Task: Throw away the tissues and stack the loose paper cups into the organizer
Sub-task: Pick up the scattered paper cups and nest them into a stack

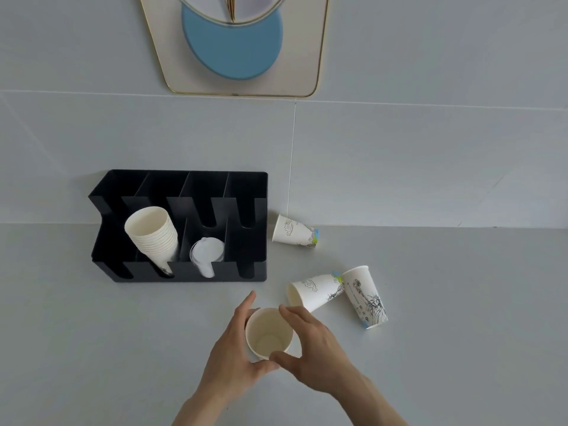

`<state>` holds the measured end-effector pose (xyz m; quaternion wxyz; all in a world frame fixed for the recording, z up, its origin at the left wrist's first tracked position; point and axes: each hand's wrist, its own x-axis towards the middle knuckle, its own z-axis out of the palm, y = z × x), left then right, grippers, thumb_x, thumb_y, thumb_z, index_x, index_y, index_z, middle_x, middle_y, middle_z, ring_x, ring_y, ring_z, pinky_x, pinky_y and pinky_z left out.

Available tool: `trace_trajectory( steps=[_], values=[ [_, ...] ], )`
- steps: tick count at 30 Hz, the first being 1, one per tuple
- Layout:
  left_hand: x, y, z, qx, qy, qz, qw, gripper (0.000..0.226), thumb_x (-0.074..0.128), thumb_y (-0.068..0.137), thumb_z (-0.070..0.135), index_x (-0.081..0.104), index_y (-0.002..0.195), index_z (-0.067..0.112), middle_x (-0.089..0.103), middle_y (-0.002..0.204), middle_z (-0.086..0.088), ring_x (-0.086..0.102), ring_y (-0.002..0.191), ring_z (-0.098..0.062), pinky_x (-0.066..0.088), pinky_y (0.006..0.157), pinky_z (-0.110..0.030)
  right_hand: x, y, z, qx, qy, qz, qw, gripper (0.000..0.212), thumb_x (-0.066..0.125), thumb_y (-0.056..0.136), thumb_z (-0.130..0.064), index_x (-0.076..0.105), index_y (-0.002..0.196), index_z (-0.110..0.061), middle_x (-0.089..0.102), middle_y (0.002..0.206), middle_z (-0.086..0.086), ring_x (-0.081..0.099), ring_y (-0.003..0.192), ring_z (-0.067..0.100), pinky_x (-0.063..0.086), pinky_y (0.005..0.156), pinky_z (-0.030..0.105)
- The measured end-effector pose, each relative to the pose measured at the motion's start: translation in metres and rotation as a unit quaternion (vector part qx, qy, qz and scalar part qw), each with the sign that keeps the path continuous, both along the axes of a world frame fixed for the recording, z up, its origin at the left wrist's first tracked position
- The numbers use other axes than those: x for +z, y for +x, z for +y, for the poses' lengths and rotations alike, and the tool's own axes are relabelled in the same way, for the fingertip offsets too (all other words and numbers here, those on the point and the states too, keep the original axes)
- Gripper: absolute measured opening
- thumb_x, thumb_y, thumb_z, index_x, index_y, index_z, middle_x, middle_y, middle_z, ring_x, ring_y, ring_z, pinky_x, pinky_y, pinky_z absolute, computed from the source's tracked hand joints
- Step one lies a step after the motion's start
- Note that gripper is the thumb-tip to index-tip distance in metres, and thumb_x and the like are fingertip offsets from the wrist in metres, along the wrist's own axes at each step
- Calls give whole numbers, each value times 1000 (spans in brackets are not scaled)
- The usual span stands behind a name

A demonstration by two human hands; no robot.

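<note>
On worktop (pixel 92 348), front of black organizer (pixel 184 273): both hands' fingers (pixel 246 302) wrap upright paper cup (pixel 268 333). Risk: hard squeeze crumples rim; elbow knocks tipped cup (pixel 316 292) nearby.

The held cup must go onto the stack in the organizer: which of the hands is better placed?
Probably the left hand: it already grips the cup and is nearer the organizer.
</note>
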<state>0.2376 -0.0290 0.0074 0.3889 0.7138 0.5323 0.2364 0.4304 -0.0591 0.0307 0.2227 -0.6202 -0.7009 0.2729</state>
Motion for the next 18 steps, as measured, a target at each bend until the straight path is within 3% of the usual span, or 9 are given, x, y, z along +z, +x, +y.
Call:
trace_trajectory(
  steps=[3, 7, 10, 13, 18],
  values=[
    [-3, -2, 0, -3, 9, 9, 1000, 110, 86, 57, 62, 27, 148, 49, 45, 138, 32, 52, 124, 0, 51, 100, -28, -3, 0, 1, -1, -9, -2, 1000, 85, 70, 82, -56, 36, 155, -28, 45, 149, -20, 51, 131, 9, 46, 105, 30],
    [-5, -3, 5, 2, 17, 14, 1000, 102, 87, 60, 57, 32, 145, 50, 45, 135, 33, 53, 120, 1, 49, 97, -23, -1, 16, 17, -16, -9, -19, 1000, 74, 72, 82, -55, 50, 146, -24, 57, 141, -12, 57, 125, 12, 48, 104, 32],
    [-5, -5, 9, 12, 20, 23, 999, 99, 88, 61, 53, 31, 142, 53, 43, 134, 37, 52, 118, 3, 47, 95, -21, -3, 38, 38, -79, 11, -79, 994, 68, 75, 87, -38, 50, 147, -20, 57, 144, -6, 57, 127, 20, 49, 101, 35],
    [-6, -4, 11, 13, 17, 20, 1000, 98, 88, 62, 53, 31, 142, 54, 43, 135, 37, 50, 120, 8, 47, 96, -22, -9, 48, 56, -63, -1, -150, 987, 75, 76, 87, -24, 39, 153, -18, 47, 153, -4, 49, 137, 23, 46, 105, 36],
    [-6, -3, 12, 4, 18, 25, 1000, 98, 87, 64, 53, 30, 144, 52, 40, 136, 38, 42, 121, 18, 42, 94, -14, -34, 46, 76, 44, 3, -252, 967, 98, 76, 83, -9, 17, 161, -14, 21, 169, 2, 16, 156, 25, 13, 125, 34]
  ],
)
